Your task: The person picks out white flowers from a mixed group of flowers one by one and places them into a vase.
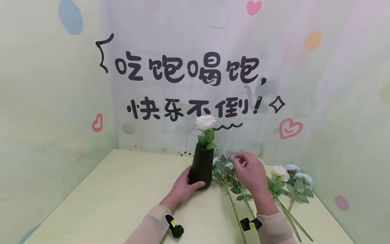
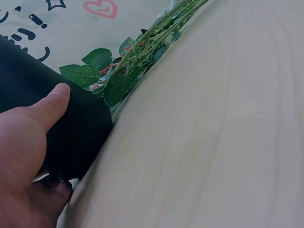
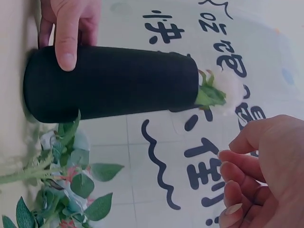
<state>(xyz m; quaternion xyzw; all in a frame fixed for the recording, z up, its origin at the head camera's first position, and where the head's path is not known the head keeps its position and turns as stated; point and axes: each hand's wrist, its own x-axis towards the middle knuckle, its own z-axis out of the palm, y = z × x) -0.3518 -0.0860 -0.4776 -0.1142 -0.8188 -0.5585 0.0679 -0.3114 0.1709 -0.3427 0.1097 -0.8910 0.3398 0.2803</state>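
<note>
Left arm reaches in from the lower edge, and the left hand (image 1: 182, 189) grips the black vase (image 1: 201, 169) low down, fingers round its far side, thumb across the front. The vase stands on the table (image 1: 122, 200), a white rose (image 1: 205, 122) upright in its mouth. And the right hand (image 1: 252, 172)! It's raised in front of the loose flowers (image 1: 280, 173), knuckles up, fingers loosely bent, holding nothing, thumb apart from the fingertips.
</note>
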